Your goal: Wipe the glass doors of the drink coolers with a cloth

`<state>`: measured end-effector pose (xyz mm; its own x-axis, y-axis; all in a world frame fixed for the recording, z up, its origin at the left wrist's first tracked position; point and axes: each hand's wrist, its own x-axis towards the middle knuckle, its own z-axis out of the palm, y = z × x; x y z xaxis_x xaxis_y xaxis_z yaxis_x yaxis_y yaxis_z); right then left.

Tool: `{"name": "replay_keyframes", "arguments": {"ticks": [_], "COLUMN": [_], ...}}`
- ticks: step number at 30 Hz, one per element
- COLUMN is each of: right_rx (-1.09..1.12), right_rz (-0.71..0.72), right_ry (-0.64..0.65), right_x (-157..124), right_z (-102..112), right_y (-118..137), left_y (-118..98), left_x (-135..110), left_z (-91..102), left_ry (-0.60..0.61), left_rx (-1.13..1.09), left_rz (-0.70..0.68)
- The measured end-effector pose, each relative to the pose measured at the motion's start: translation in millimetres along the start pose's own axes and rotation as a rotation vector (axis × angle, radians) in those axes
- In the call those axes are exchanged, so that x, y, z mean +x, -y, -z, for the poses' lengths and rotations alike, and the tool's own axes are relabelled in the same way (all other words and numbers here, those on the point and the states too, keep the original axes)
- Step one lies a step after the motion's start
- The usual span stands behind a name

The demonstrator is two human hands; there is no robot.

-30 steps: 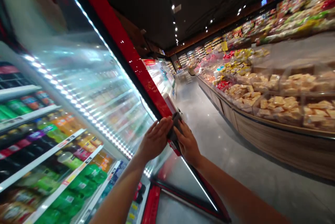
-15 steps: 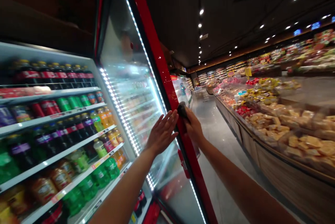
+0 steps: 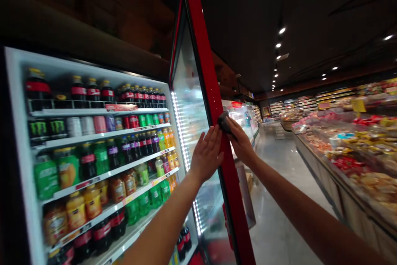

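Observation:
A tall glass cooler door with a red frame stands swung open in front of me. My left hand lies flat with straight fingers against the inner side of the door, its fingertips at the red edge. On the outer side, my right hand presses a dark grey cloth to the frame, fingers bent over it. Most of the cloth is hidden under those fingers. The lit drinks cooler is to the left, its shelves filled with bottles and cans.
Cola bottles line the top shelf, with cans below. To the right runs a grey floor aisle. Beyond it stands a long display counter heaped with packaged food. More lit coolers line the aisle behind the door.
My view has turned left, so more of the cooler shelves shows. The door stands more edge-on to me. Both hands remain at its edge, the right still on the cloth.

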<state>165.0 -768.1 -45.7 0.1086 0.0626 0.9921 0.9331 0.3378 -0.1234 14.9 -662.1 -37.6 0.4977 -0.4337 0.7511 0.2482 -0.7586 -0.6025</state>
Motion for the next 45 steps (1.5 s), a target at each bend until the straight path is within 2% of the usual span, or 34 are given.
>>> {"name": "replay_keyframes", "arguments": {"ticks": [5,7,8,9,10,11,15,17,18,20,23,25,27,29,32,35,37,40,43,45], "right_rx": [-0.12,-0.178,-0.21,-0.243,-0.277,-0.308,-0.35,-0.337,-0.331,-0.31,-0.221,-0.143,-0.04,0.087,0.221,0.233,0.207,0.189,0.207,0.202], "right_rz": [0.153,0.211,0.239,0.269,0.302,0.337,0.5,0.596,0.65,0.747,0.778,0.687,0.54,0.391,0.27,0.283,0.333,0.371,0.302,0.294], "right_ry": [0.006,-0.004,-0.002,0.007,0.023,0.045,0.099,0.102,0.115,0.162,0.19,0.146,0.09,0.048,0.016,-0.025,-0.054,-0.061,-0.075,-0.08], "right_x": [110.5,127.7,120.5,100.6,68.1,24.8,-178.8,-243.5,-259.8,-266.4,-246.9,-237.9,-241.7,-261.0,-314.7,-372.4,-392.2,-381.7,-354.3,-350.1], "right_z": [-34.4,-49.4,-57.0,-64.6,-72.2,-79.8,-111.6,-129.1,-138.2,-157.3,-190.7,-220.1,-256.3,-296.5,-352.2,-393.6,-414.2,-439.4,-461.9,-475.2], "right_y": [27.8,43.1,50.8,58.1,64.8,70.5,87.2,95.7,100.8,112.0,126.8,132.4,134.6,135.5,139.1,147.7,155.3,165.1,167.6,164.9], "left_y": [42.0,47.3,40.8,26.6,4.8,-23.7,-150.1,-182.9,-187.0,-175.7,-137.1,-112.9,-93.1,-75.7,-49.7,-23.8,-8.5,9.0,21.0,28.1], "left_x": [12.2,2.3,-14.3,-40.4,-76.2,-120.2,-316.5,-383.9,-404.9,-427.5,-443.5,-458.6,-479.1,-501.1,-530.5,-554.7,-569.1,-587.7,-601.6,-608.8], "left_z": [40.4,49.4,50.0,47.8,42.8,35.6,2.6,-4.3,-4.1,2.2,18.1,28.4,37.3,45.0,54.4,60.4,62.6,65.0,67.9,69.8], "left_ry": [0.016,0.004,-0.007,-0.021,-0.038,-0.054,-0.087,-0.092,-0.096,-0.102,-0.113,-0.115,-0.102,-0.094,-0.127,-0.147,-0.135,-0.098,-0.054,-0.034], "left_rx": [0.019,0.014,0.01,0.008,0.012,0.023,0.113,0.149,0.159,0.174,0.2,0.207,0.202,0.177,0.082,0.009,0.004,0.012,0.033,0.051], "left_rz": [0.1,0.128,0.137,0.148,0.162,0.179,0.254,0.301,0.327,0.372,0.408,0.417,0.417,0.423,0.442,0.434,0.435,0.462,0.492,0.505]}}
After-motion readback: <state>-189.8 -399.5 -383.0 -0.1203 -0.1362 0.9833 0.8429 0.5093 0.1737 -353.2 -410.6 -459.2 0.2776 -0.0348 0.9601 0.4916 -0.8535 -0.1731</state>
